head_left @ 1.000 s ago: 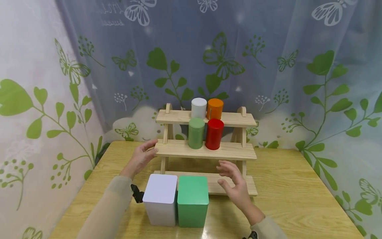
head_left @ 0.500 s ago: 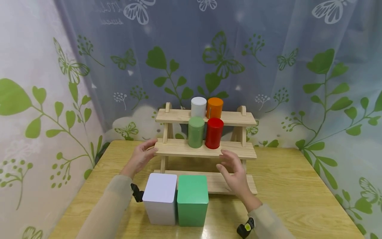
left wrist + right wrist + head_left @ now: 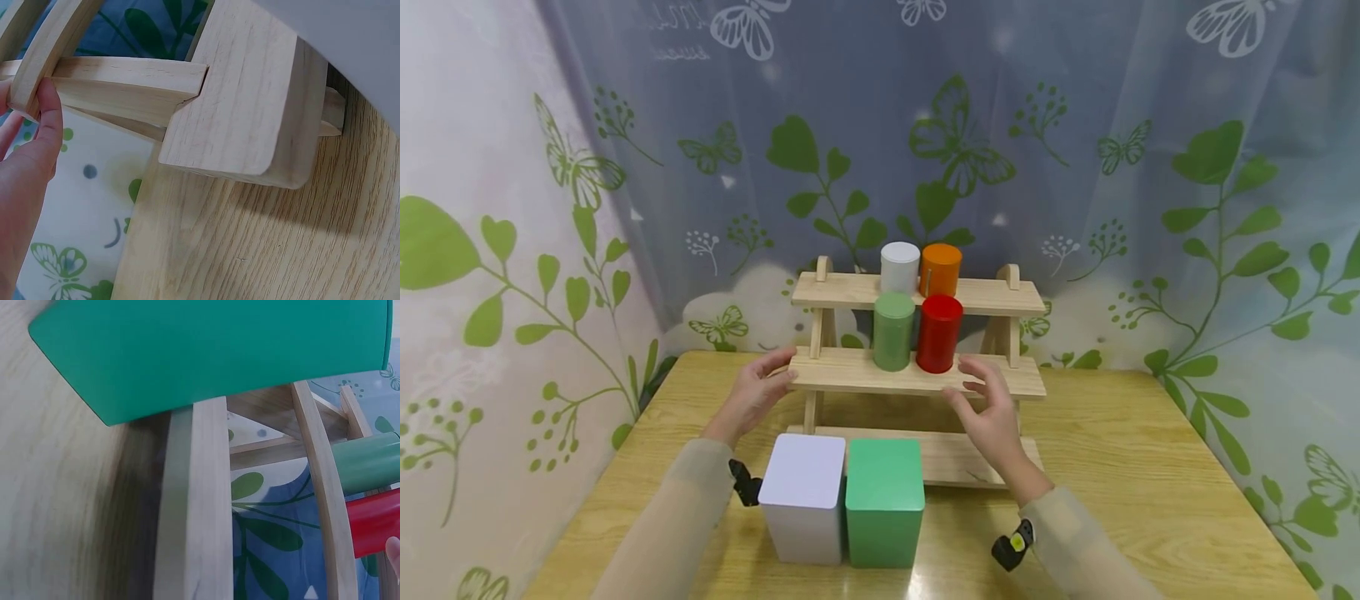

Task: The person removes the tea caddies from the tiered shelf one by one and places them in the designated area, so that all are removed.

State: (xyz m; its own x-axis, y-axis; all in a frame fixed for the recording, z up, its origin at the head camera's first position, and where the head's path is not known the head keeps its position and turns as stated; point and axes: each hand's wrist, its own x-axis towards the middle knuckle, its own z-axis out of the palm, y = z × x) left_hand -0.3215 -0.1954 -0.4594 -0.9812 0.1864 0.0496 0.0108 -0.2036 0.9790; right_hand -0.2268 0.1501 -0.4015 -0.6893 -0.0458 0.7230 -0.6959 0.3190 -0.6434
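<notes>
A three-tier wooden display shelf point(image 3: 838, 372) stands on the table. My left hand point(image 3: 751, 398) holds the left end of its middle board; in the left wrist view, the thumb and fingers pinch the board's edge point(image 3: 31, 94). Beside the red canister point(image 3: 938, 335) on that tier is my right hand point(image 3: 992, 417), its fingers loosely bent and nothing in its grasp. A fingertip point(image 3: 394, 550) shows close to the red canister in the right wrist view; I cannot tell whether they touch. A light green canister point(image 3: 892, 333) stands left of the red one.
On the top tier are a white canister point(image 3: 899, 268) and an orange canister point(image 3: 941, 271). In front of the shelf, a white square box point(image 3: 802, 500) and a green square box point(image 3: 884, 500) stand side by side on the wooden table point(image 3: 1150, 475). A printed curtain point(image 3: 880, 150) hangs behind.
My right hand has moved up and forward from before the middle tier to beside the red canister. The left hand stays on the shelf board, and the canisters and boxes keep their places.
</notes>
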